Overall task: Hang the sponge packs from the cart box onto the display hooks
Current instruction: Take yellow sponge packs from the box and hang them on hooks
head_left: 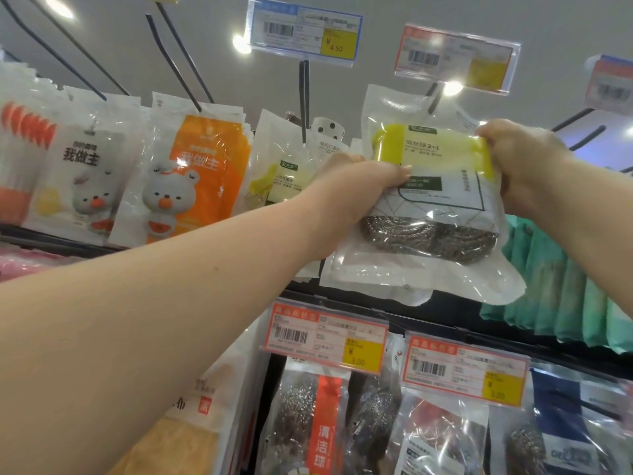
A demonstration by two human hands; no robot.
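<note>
Two hands, one pack (431, 214): left hand (356, 186) and right hand (524, 166) pinch its side edges. Clear plastic, yellow-green band (394, 142) between the grips, dark coiled scourers (428, 238) just below.

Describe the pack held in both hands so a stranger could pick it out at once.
Start at the red-framed price tag, upper right of the view. Just below it, the left hand and right hand grip the sides of one pack. Unlike the orange bear packs to its left and teal packs to its right, it has a yellow-green band and dark coiled scourers.
</note>
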